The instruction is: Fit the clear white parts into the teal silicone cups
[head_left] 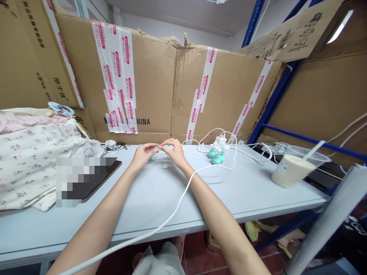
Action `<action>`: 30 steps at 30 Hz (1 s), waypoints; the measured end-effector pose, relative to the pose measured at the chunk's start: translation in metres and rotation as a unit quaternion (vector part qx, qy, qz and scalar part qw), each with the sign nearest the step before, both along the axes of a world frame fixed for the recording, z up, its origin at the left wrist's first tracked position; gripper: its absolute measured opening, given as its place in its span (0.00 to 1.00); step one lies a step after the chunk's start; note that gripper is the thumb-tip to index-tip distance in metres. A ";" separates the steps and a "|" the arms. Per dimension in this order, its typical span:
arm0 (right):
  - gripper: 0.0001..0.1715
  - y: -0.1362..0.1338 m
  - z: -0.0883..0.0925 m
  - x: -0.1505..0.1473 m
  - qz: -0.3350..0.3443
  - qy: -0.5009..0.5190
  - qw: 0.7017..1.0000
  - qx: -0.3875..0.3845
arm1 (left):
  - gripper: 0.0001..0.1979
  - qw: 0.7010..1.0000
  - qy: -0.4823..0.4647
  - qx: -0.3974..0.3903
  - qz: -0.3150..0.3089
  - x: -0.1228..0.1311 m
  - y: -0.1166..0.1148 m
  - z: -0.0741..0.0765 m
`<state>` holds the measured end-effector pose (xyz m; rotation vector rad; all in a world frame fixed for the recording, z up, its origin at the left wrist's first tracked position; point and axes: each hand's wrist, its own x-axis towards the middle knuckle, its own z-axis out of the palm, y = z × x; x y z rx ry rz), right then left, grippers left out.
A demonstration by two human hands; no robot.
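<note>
Above the table, my left hand [142,156] and my right hand [175,152] meet at their fingertips. The fingers of both are closed in a pinch, and whatever small thing they may hold is too small to make out. Partly covered by my left hand, a teal and clear item [155,156] shows just behind the fingers. A small white scrap [164,166] lies on the tabletop below the hands. To the right stands a cluster of small white-topped pieces with rounded teal bases [218,156].
White cables [235,152] loop across the grey table [160,206], one passing over my right forearm. A tilted plastic cup of milky drink [294,168] is at right. Floral cloth [34,160] and a dark flat device [106,177] lie left. Taped cardboard [155,84] walls the back.
</note>
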<state>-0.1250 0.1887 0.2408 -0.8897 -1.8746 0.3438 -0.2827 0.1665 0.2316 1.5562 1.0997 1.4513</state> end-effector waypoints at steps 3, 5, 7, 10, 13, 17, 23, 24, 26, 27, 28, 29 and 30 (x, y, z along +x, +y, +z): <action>0.11 0.004 -0.003 -0.002 0.028 0.033 0.999 -0.024 | 0.27 1.000 -0.015 0.003 -0.010 0.001 0.000 0.000; 0.12 0.006 -0.004 -0.003 0.038 0.041 0.998 -0.043 | 0.26 0.999 -0.026 0.010 -0.021 0.001 -0.001 0.000; 0.13 0.006 -0.004 -0.002 0.030 0.025 0.998 -0.040 | 0.26 0.999 -0.041 0.011 -0.022 0.002 -0.001 0.001; 0.14 0.002 -0.002 -0.001 -0.012 -0.035 0.999 0.027 | 0.26 0.998 -0.069 -0.001 -0.004 0.004 -0.001 0.001; 0.13 -0.005 0.000 0.000 -0.043 -0.104 0.988 0.106 | 0.27 0.995 -0.096 -0.016 0.004 0.004 -0.001 0.000; 0.16 -0.010 0.002 0.000 -0.050 -0.159 0.975 0.147 | 0.27 0.993 -0.115 -0.023 0.008 0.002 0.000 -0.002; 0.13 -0.011 0.004 0.000 -0.044 -0.099 0.985 0.135 | 0.25 0.989 -0.140 -0.034 -0.018 0.001 -0.002 -0.001; 0.13 -0.011 0.004 0.000 -0.043 -0.093 0.986 0.133 | 0.25 0.989 -0.145 -0.035 -0.018 0.002 -0.002 0.000; 0.13 -0.012 0.005 0.000 -0.042 -0.094 0.987 0.126 | 0.25 0.988 -0.152 -0.037 -0.015 0.002 -0.003 0.001; 0.14 -0.013 0.006 -0.001 -0.042 -0.098 0.987 0.123 | 0.26 0.987 -0.153 -0.038 -0.013 0.002 -0.004 0.001; 0.14 -0.013 0.006 -0.001 -0.041 -0.104 0.986 0.123 | 0.26 0.987 -0.155 -0.040 -0.012 0.002 -0.004 0.002; 0.14 -0.013 0.006 -0.001 -0.040 -0.109 0.985 0.125 | 0.26 0.987 -0.155 -0.042 -0.012 0.002 -0.005 0.003; 0.15 -0.013 0.007 -0.001 -0.038 -0.113 0.985 0.128 | 0.26 0.987 -0.155 -0.044 -0.013 0.002 -0.005 0.003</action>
